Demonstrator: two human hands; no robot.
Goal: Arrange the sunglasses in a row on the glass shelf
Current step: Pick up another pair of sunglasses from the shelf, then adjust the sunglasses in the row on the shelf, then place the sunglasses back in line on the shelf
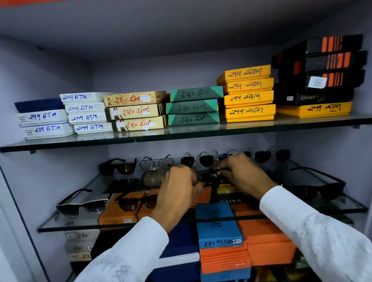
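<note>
Both my hands reach over the lower glass shelf (56, 225) and together hold a dark pair of sunglasses (210, 175) above its middle. My left hand (179, 186) grips the pair's left end, my right hand (241, 176) the right end. Several sunglasses stand in a row at the back: a black pair (119, 167), a clear aviator pair (157, 164), dark aviators (198, 160) and another dark pair (272, 155). Nearer the front lie a black-and-white pair (83, 205), a brown pair (136, 202) and a black pair (319, 187).
An upper glass shelf (137, 140) carries stacks of white, beige, green, yellow and black boxes. Below the lower shelf sit orange boxes (268, 240), a blue box (217, 225) and dark boxes. Cabinet walls close in left and right.
</note>
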